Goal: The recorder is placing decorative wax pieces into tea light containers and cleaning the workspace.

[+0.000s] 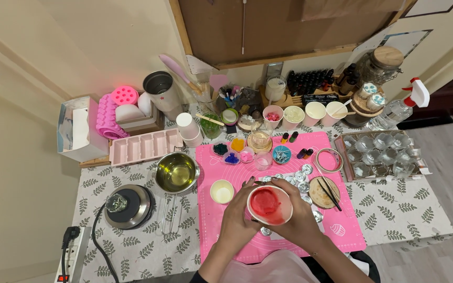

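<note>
Both of my hands wrap around a white paper cup (pixel 269 205) that holds red liquid wax, held above the pink silicone mat (pixel 342 230). My left hand (pixel 235 216) grips the cup's left side and my right hand (pixel 302 219) grips its right side. Just left of the cup stands a small cup of pale cream wax (pixel 222 191). Behind the cup several small round metal tins (pixel 301 181) lie on the mat, partly hidden by my hands.
A steel pot of yellow oil (pixel 175 172) and a hot plate (pixel 128 206) sit left of the mat. A wooden coaster with black sticks (pixel 324 192), a tray of glass jars (pixel 381 153), small dye dishes (pixel 232 158), pink moulds (pixel 143 146) and a power strip (pixel 72 251) surround the work area.
</note>
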